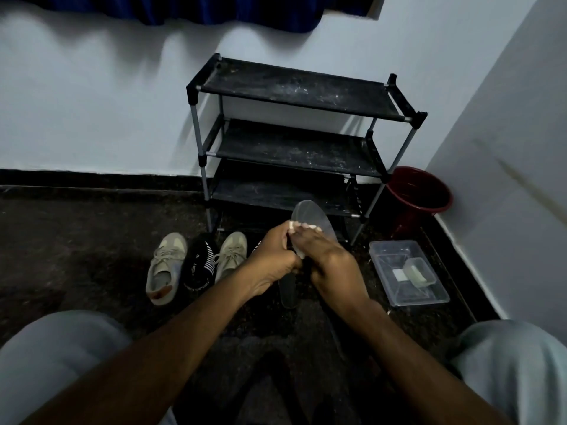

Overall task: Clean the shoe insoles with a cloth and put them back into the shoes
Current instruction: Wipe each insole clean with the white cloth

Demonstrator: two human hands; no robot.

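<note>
Insole (311, 214), pale grey with a rounded toe, is being held up over the dark floor, just in front of the shoe rack (294, 90), with its toe pointing far. The left hand (273, 259) is gripping its middle with curled fingers, while the right hand (331, 265) is pinching a white cloth (295, 226) against it. Both hands are hiding its midsection. Beige shoes (165, 268) are lying to the left, a black insole (198, 265) between them showing white stripes and lettering too blurred to read.
</note>
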